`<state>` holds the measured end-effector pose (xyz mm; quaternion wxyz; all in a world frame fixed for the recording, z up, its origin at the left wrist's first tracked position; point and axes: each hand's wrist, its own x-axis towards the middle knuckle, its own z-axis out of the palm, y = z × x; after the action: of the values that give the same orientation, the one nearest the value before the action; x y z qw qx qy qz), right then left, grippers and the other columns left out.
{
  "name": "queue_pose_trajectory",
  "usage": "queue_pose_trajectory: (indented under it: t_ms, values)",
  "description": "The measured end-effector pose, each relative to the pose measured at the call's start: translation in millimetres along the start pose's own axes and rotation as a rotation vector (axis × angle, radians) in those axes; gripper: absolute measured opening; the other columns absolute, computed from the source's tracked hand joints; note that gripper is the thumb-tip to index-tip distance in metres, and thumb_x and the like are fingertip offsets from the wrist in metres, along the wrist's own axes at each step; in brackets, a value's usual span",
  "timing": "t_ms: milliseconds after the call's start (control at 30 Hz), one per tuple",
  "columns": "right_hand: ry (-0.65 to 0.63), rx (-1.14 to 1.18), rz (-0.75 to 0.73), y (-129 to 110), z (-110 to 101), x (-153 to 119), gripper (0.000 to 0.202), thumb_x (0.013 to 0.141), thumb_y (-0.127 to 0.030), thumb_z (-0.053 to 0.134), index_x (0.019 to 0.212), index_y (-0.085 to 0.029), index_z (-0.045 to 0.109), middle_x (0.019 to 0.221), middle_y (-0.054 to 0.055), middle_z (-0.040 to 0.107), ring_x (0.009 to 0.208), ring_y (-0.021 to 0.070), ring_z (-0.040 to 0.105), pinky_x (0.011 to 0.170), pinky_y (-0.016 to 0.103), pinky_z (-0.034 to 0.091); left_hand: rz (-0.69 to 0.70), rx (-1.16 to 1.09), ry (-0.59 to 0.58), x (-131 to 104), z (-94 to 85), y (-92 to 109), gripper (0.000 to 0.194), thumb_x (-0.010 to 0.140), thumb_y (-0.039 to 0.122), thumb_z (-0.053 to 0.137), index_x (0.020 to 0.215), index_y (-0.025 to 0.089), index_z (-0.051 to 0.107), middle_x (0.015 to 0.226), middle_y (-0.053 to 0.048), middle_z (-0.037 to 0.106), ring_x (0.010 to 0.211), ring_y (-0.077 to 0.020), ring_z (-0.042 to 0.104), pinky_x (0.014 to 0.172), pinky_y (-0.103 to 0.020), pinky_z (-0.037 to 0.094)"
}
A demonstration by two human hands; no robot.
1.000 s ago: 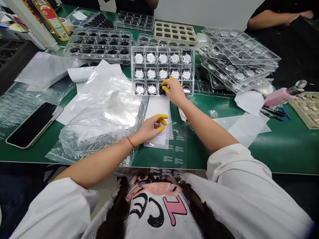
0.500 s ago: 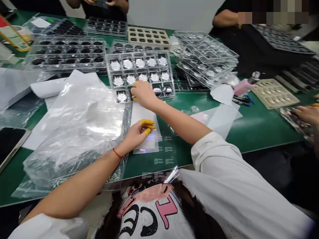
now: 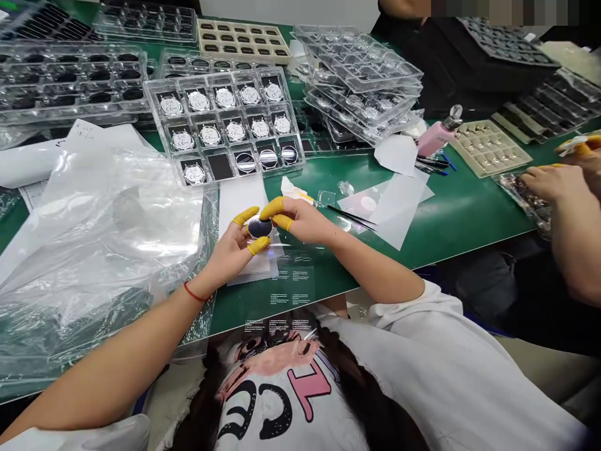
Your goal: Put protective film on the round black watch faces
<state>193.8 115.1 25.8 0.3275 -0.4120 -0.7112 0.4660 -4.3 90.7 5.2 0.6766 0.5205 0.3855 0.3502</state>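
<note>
You're sitting at a green table (image 3: 469, 228), with 2 hands of another person (image 3: 556, 181) showing at right. 1 clear tray (image 3: 293, 113) is holding 11 silver watch parts (image 3: 225, 98) and 3 dark glossy discs (image 3: 268, 158); 1 pink bottle (image 3: 434, 139) is standing beyond. Your left hand (image 3: 228, 252) is pinching 1 dark round piece (image 3: 260, 228) between thumb and fingers, over white sheets (image 3: 241, 194). Your right hand (image 3: 304, 221) is curving its fingers narrowly at the piece's upper right edge.

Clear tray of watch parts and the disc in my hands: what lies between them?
White sheets on the green table lie between the clear tray and the dark round disc, as the head view shows.
</note>
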Motion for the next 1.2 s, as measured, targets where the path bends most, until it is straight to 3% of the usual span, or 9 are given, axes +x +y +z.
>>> queue_pose_trajectory:
  t_ms: [167, 367, 467, 533, 633, 700, 800, 933, 1200]
  values:
    - [0.031, -0.002, 0.077, -2, 12, -4, 0.024, 0.083, -0.027, 0.066, 0.104, -0.017, 0.061, 0.098, 0.004, 0.065, 0.077, 0.0132, 0.057, 0.078, 0.034, 0.053, 0.008, 0.028, -0.043, 2, 1.9, -4, 0.107, 0.071, 0.03, 0.082, 0.154, 0.026, 0.015, 0.091, 0.002, 0.064, 0.084, -0.0129, 0.064, 0.083, -0.03, 0.055]
    - [0.116, -0.513, -0.174, -14, 31, -13, 0.01, 0.089, -0.014, 0.055, 0.088, -0.018, 0.064, 0.095, 0.009, 0.064, 0.095, 0.0214, 0.052, 0.086, 0.039, 0.046, 0.084, 0.182, -0.007, 5, -1.5, -7, 0.067, 0.07, 0.031, 0.082, 0.129, 0.022, 0.053, 0.124, -0.008, 0.062, 0.1, -0.0182, 0.063, 0.081, -0.029, 0.056]
    - [0.182, -0.537, -0.15, -4, 1, -8, 0.007, 0.091, -0.018, 0.055, 0.094, -0.019, 0.062, 0.093, 0.007, 0.065, 0.09, 0.0187, 0.055, 0.083, 0.037, 0.047, 0.057, 0.192, 0.038, 4, -2.4, -7, 0.06, 0.071, 0.031, 0.082, 0.124, 0.02, 0.055, 0.115, -0.006, 0.064, 0.097, -0.0178, 0.064, 0.081, -0.029, 0.056]
    - [0.42, -0.547, 0.068, 12, -35, -1, 0.006, 0.09, -0.021, 0.057, 0.095, -0.019, 0.06, 0.097, 0.007, 0.065, 0.088, 0.017, 0.056, 0.084, 0.036, 0.049, 0.019, 0.171, 0.047, 2, -2.6, -7, 0.061, 0.073, 0.03, 0.08, 0.127, 0.021, 0.052, 0.108, -0.005, 0.064, 0.092, -0.0161, 0.065, 0.083, -0.03, 0.056]
    - [0.533, -0.648, 0.265, 39, -78, 9, 0.007, 0.083, -0.012, 0.061, 0.083, -0.018, 0.056, 0.085, 0.01, 0.061, 0.086, 0.0221, 0.052, 0.088, 0.053, 0.045, 0.023, 0.148, 0.042, 0, -3.4, -7, 0.062, 0.074, 0.025, 0.078, 0.128, 0.021, 0.047, 0.101, -0.002, 0.063, 0.09, -0.0142, 0.066, 0.087, -0.032, 0.056]
    - [0.521, -0.71, 0.27, 51, -83, 16, 0.008, 0.081, -0.014, 0.063, 0.083, -0.018, 0.057, 0.092, 0.013, 0.06, 0.097, 0.0278, 0.049, 0.093, 0.061, 0.038, 0.051, 0.135, 0.032, 0, -4.4, -7, 0.062, 0.074, 0.021, 0.077, 0.127, 0.021, 0.045, 0.098, -0.001, 0.063, 0.089, -0.0137, 0.067, 0.088, -0.032, 0.057]
    - [0.424, -0.752, 0.193, 57, -63, 28, 0.011, 0.082, -0.022, 0.067, 0.091, -0.019, 0.061, 0.109, 0.015, 0.061, 0.109, 0.0321, 0.047, 0.099, 0.061, 0.036, 0.087, 0.113, 0.029, 0, -5.5, -7, 0.06, 0.074, 0.018, 0.075, 0.123, 0.021, 0.042, 0.091, 0.001, 0.064, 0.087, -0.013, 0.069, 0.083, -0.029, 0.058]
    - [0.344, -0.726, 0.156, 44, -37, 30, 0.009, 0.08, -0.017, 0.064, 0.077, -0.023, 0.058, 0.093, 0.01, 0.064, 0.099, 0.0299, 0.053, 0.093, 0.056, 0.042, 0.101, 0.085, 0.064, 1, -4.9, -5, 0.058, 0.073, 0.017, 0.076, 0.119, 0.021, 0.041, 0.086, 0.002, 0.066, 0.079, -0.0109, 0.069, 0.073, -0.024, 0.058]
    - [0.1, -0.65, -0.673, 0, 27, -4, 0.014, 0.096, -0.027, 0.056, 0.091, -0.022, 0.069, 0.096, 0.005, 0.067, 0.094, 0.0196, 0.055, 0.085, 0.039, 0.043, 0.117, 0.132, 0.06, 4, -6.4, -8, 0.061, 0.065, 0.011, 0.079, 0.117, 0.02, 0.05, 0.077, 0.005, 0.062, 0.057, -0.0051, 0.056, 0.047, -0.016, 0.04]
